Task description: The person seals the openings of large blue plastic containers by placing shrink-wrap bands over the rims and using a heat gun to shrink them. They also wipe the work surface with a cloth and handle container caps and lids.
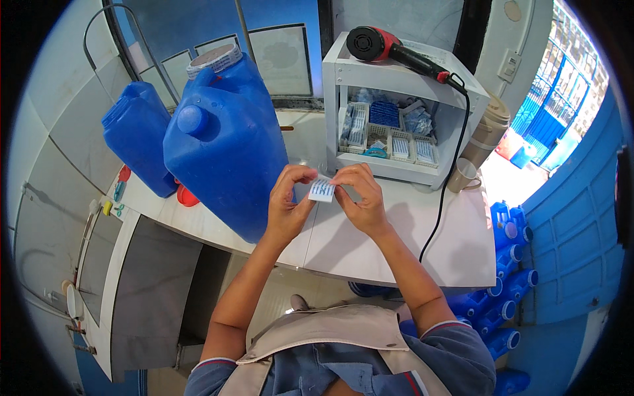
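Note:
A small white printed label (321, 191) is held up between my two hands, above the front of the white counter. My left hand (290, 203) pinches its left side between thumb and fingers. On the other side, my right hand (358, 196) grips its upper right edge. To the left of my hands stands a large blue water container (228, 142), with a blue cap on its shoulder and a white printed band round its neck. Behind it is a second, smaller blue container (140, 135).
A white shelf unit (335, 112) holds baskets of labels and small packets. A red and black heat gun (396, 49) lies on top, its black cord (458, 155) crossing the counter (396, 247). Beside the shelf are a mug (464, 175) and tan jug (489, 132). Blue bottles (498, 310) pile at right.

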The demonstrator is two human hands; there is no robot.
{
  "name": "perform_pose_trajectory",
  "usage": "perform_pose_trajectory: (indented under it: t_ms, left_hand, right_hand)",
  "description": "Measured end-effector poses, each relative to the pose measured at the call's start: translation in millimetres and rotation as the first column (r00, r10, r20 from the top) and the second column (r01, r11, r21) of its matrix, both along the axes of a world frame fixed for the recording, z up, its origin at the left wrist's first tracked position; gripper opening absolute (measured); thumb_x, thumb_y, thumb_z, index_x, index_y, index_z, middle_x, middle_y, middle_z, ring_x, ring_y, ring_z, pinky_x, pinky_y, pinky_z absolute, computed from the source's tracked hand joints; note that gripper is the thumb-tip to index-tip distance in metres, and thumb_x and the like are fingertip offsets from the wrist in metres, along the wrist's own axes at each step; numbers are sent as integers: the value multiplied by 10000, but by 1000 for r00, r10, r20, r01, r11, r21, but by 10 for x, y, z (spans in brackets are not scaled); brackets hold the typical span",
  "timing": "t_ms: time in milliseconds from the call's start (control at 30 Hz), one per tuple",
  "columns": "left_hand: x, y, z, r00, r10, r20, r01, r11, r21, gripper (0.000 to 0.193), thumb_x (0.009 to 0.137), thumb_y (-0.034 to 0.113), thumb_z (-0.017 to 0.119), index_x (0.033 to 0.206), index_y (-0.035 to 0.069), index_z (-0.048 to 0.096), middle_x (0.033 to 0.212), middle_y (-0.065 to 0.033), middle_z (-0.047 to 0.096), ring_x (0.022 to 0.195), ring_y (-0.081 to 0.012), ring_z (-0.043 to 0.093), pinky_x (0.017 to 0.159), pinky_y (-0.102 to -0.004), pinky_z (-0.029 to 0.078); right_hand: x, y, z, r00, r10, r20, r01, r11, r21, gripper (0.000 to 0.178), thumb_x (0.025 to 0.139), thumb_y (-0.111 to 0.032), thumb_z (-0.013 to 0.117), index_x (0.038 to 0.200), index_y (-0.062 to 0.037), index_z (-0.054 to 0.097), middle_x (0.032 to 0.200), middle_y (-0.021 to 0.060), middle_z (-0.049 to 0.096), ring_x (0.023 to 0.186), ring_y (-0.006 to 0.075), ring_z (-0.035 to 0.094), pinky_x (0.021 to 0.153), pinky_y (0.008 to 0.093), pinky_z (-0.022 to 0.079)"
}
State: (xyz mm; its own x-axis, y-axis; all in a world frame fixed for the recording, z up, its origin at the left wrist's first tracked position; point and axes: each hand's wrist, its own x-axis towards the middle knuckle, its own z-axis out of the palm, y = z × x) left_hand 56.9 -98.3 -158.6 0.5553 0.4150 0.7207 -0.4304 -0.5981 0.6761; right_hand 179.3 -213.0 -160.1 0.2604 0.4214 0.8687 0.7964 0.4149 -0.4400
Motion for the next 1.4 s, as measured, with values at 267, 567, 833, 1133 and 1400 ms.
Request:
perform_pose_trajectory:
  t_ms: [267,567,833,1133,1400]
  left_hand:
    - [-515,-237,-158,983,143,-116,-172,939,-297,232,884,30,558,1110,-11,528,926,-50,559,845,-106,537,768,-229,434]
    - [-207,-176,-98,986,39,-163,-114,868,-484,172,840,100,659,936,-14,573,881,-43,564,780,-83,533,707,-211,438]
    - [-278,-124,239,998,40,-48,-58,883,-465,68,835,26,647,867,8,589,802,14,577,702,-19,493,607,-158,379]
    - [-803,-22,955,983,-10,182,84,910,-405,63,824,22,645,858,31,593,899,-13,600,810,-53,539,726,-188,423]
    - [-1219,552,1571,788,610,-81,-594,788,161,184,847,133,637,884,-44,603,763,-19,601,646,-60,494,583,-200,398]
  right_hand:
    - [1012,73,-916,941,27,-338,-322,387,-864,134,741,-115,664,844,-35,630,724,35,592,668,145,558,630,276,454]
    - [379,104,32,635,204,-745,-655,655,-378,114,810,-155,666,821,-58,609,770,-31,572,779,55,518,700,220,414]
    - [-10,39,283,520,299,-800,-643,754,-135,105,826,-83,658,828,-68,554,805,-19,567,716,52,489,633,189,383]
    - [-389,433,780,585,442,-680,-676,729,-107,171,869,-216,638,869,-57,578,781,-9,571,699,58,475,630,204,390]
    - [440,381,1466,991,-131,17,132,979,-152,186,835,-164,616,963,-29,627,954,61,620,837,152,576,737,279,466]
